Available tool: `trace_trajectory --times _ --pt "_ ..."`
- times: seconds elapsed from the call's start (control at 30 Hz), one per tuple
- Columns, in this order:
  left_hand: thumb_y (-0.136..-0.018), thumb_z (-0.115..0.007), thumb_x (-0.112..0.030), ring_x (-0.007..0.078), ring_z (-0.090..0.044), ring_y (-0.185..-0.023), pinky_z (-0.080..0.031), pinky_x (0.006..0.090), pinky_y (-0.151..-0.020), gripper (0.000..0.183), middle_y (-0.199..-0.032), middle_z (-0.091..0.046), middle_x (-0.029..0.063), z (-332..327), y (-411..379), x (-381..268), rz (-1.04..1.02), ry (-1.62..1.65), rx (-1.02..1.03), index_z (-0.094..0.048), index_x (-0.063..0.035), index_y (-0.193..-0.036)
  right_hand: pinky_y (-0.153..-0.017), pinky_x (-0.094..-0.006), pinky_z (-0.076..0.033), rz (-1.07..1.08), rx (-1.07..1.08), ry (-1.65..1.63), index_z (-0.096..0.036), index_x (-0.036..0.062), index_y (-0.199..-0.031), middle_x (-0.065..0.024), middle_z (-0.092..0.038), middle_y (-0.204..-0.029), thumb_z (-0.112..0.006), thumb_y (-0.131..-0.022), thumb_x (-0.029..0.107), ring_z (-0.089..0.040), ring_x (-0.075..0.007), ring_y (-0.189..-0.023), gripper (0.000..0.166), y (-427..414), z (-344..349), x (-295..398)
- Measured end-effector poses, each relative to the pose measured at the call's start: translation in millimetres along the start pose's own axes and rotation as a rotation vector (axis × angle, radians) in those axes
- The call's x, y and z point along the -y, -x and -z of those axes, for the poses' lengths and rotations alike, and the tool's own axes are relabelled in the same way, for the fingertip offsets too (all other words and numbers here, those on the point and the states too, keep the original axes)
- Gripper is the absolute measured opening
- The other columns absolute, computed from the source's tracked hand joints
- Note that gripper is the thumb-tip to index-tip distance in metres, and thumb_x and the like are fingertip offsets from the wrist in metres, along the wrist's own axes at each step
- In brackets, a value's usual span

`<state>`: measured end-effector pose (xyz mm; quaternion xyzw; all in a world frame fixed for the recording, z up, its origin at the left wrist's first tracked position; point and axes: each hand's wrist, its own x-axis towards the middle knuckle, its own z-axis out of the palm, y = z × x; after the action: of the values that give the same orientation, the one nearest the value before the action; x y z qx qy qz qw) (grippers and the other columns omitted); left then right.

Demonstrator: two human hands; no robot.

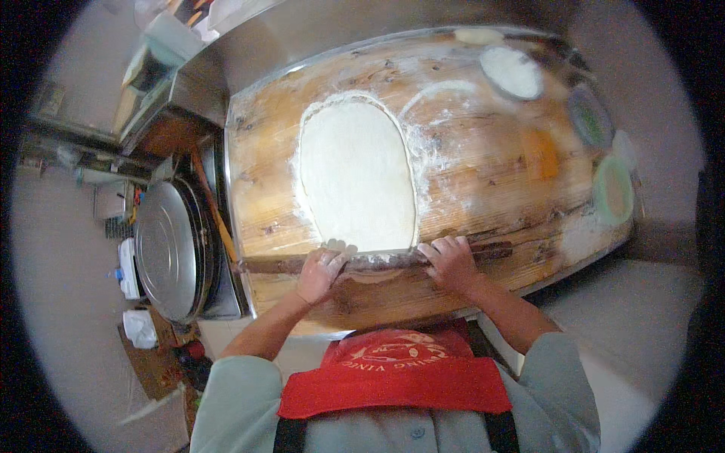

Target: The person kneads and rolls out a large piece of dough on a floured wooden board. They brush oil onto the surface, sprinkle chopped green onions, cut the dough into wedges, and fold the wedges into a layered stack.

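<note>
A large flattened sheet of dough (357, 175) lies on the floured wooden work board (266, 187). Along its near edge runs a long dark wooden rolling pin (385, 261), set crosswise. My left hand (324, 270) grips the pin at the dough's near left corner. Near the opposite corner, my right hand (450, 261) holds the pin, its fingers curled over the top. The dough's near edge meets the pin between both hands; whether it wraps round the pin, I cannot tell. Loose flour (433, 164) is scattered right of the dough.
A bowl of white powder (512, 72) stands at the far right. Nearer are a bowl with green contents (590, 116), an orange item (541, 153) and a pale green bowl (613, 189). Round metal pans (167, 249) and a wooden stick (212, 198) are left of the board.
</note>
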<state>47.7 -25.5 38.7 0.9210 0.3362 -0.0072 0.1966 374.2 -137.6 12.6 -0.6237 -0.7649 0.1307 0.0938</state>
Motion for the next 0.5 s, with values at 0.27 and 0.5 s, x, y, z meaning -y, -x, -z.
trace_trajectory --times 0.27,0.5 --pt "-0.091 -0.063 -0.040 0.0357 -0.040 -0.138 -0.019 0.0543 -0.119 0.059 -0.137 -0.055 0.0186 96.0 -107.4 77.6 -0.299 -0.258 -0.249 -0.056 0.0040 -0.129 -0.088 -0.0487 -0.050 -0.553 -0.201 -0.912 -0.058 0.0003 -0.128 -0.0222 -0.066 -0.105 -0.070 -0.086 0.036 -0.065 -0.0386 -0.095 0.057 -52.4 -17.0 121.8" --pt "-0.091 -0.053 -0.056 0.0356 -0.019 -0.149 -0.010 0.0616 -0.118 0.078 -0.160 -0.028 0.0146 48.4 -163.3 74.4 -0.328 -0.198 -0.013 -0.036 -0.0079 -0.151 -0.106 -0.0510 -0.035 -0.293 -0.488 -0.136 -0.053 -0.0004 -0.132 -0.0195 -0.053 -0.126 -0.061 -0.093 0.032 -0.049 -0.0382 -0.120 0.052 -33.8 -29.2 96.0"
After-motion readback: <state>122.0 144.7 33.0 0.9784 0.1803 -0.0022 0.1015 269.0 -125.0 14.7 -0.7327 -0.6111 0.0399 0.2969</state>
